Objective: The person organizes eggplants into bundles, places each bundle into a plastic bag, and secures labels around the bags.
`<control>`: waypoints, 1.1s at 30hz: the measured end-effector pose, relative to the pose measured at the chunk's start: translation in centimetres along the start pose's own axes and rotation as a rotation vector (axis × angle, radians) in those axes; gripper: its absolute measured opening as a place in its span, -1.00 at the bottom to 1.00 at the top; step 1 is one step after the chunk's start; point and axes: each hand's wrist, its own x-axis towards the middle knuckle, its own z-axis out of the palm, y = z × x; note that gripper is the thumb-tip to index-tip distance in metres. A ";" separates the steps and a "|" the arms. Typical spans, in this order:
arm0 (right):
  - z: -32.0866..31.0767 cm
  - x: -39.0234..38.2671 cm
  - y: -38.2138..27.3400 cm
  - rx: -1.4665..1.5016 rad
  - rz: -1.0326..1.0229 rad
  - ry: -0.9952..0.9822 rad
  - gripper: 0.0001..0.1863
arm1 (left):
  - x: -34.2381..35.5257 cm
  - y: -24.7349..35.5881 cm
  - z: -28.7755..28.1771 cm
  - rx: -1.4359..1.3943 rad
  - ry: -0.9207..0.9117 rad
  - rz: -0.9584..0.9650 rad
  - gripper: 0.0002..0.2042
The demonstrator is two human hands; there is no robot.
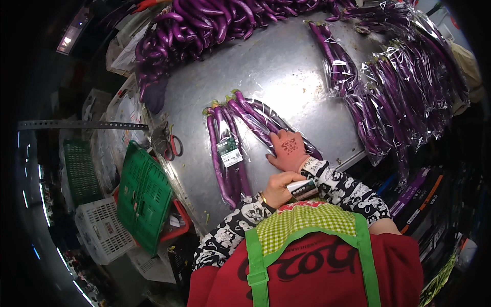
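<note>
My right hand (pixel 289 149), in a pink glove, lies over a clear bag of long purple eggplants (pixel 249 118) on the metal table, fingers spread against it. The lower part of that bag passes under the hand. My left hand (pixel 279 189) is bare, with a bracelet at the wrist. It is closed around a small stack of printed labels (pixel 303 190), held close to my apron. Left of the right hand lies another bag of eggplants (pixel 213 146), with a green and white label (pixel 229 153) on its front.
A large heap of loose eggplants (pixel 204 23) covers the table's far side. Bagged eggplants (pixel 388 102) are piled at the right. Red-handled scissors (pixel 176 146) rest by the left edge. Beyond that edge stand a green crate (pixel 144 197) and a white basket (pixel 102 230).
</note>
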 end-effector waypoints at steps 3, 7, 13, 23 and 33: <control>-1.5 -0.5 0.1 0.330 0.005 0.048 -0.44 | 0.3 -0.1 -1.0 0.124 0.051 0.016 -0.83; -2.6 -2.2 4.6 1.238 -0.045 -0.005 -0.56 | 0.7 -0.7 -1.1 0.019 0.223 -0.012 -0.84; -7.3 -6.4 3.8 1.280 -0.225 -0.104 -0.50 | 2.1 -0.9 0.4 -0.450 0.439 -0.217 -0.88; -4.4 -8.5 3.3 1.465 -0.011 -0.045 -0.56 | 1.7 -0.3 0.8 -0.273 0.418 -0.147 -0.92; -5.2 -8.5 2.8 1.467 -0.065 -0.054 -0.64 | 1.4 0.1 0.3 -0.053 0.441 -0.009 -0.85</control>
